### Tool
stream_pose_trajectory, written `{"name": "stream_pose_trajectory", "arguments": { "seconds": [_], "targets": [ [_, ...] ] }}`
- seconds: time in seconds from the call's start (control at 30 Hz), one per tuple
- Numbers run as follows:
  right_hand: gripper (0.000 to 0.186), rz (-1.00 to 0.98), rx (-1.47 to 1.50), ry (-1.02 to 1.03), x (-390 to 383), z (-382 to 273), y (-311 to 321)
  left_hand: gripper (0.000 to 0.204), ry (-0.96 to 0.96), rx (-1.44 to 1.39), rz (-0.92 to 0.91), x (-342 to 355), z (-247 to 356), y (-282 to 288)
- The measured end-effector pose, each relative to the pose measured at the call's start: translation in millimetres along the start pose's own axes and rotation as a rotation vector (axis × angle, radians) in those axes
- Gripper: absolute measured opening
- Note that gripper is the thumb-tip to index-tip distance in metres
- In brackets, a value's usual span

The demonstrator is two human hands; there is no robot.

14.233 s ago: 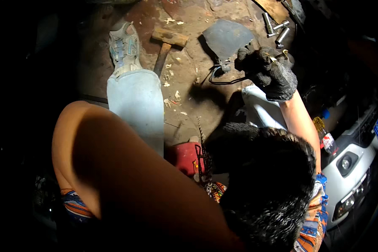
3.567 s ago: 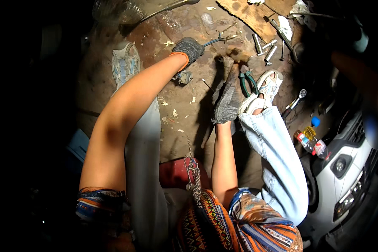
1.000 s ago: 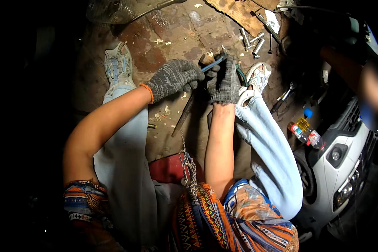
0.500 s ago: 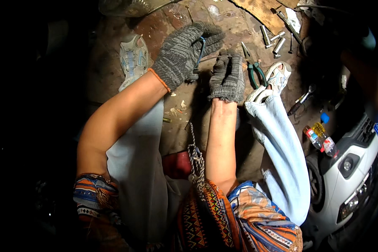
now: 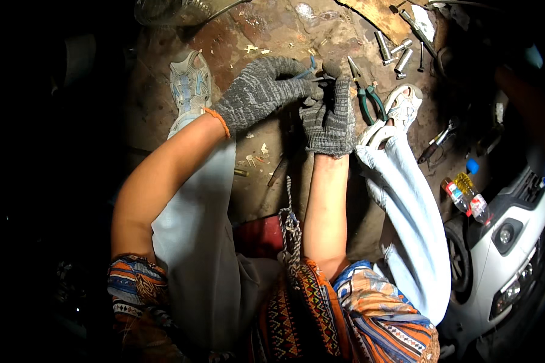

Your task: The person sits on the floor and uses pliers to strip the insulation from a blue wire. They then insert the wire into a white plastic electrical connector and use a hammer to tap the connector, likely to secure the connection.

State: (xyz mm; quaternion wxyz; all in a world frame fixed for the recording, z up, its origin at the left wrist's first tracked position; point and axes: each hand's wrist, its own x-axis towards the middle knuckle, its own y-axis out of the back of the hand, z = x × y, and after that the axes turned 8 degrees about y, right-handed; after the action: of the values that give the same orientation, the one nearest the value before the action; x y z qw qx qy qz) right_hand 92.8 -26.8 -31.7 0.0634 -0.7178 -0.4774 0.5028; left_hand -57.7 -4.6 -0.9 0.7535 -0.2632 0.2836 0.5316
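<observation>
My left hand (image 5: 265,88), in a grey knitted glove with an orange cuff, reaches across with its fingertips closed near my right hand. A thin blue strip (image 5: 309,68), perhaps a wire, sticks up from those fingertips. My right hand (image 5: 330,121), also gloved, has its fingers curled round a thin grey rod-like piece (image 5: 324,78). Most of that piece is hidden, so its kind does not show. Green-handled needle-nose pliers (image 5: 370,104) lie on the floor just right of my right hand.
Silver sockets (image 5: 404,62) and a bolt (image 5: 422,55) lie at the far right, beside a cardboard piece (image 5: 378,18). My shoes (image 5: 191,85) flank the work area. Plastic bottles (image 5: 466,198) stand near a white car's front (image 5: 496,254). A braided cord (image 5: 290,227) hangs before me.
My left hand has come down and right, its fingertips now meeting my right hand. The blue strip moved right with it. The upright thin rod above the left hand no longer shows.
</observation>
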Motion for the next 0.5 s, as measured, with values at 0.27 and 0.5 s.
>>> {"name": "stream_pose_trajectory", "arguments": {
  "seconds": [0.27, 0.5],
  "targets": [
    [0.033, 0.114, -0.489, 0.133, 0.8, -3.2, 2.2, 0.023, -0.217, 0.251, 0.325, 1.1, -12.4, -2.7],
    [0.029, 0.053, -0.87, -0.023, -4.4, -26.2, -17.7, 0.02, -0.22, 0.273, 0.332, -1.2, -18.1, 0.6]
  ]
}}
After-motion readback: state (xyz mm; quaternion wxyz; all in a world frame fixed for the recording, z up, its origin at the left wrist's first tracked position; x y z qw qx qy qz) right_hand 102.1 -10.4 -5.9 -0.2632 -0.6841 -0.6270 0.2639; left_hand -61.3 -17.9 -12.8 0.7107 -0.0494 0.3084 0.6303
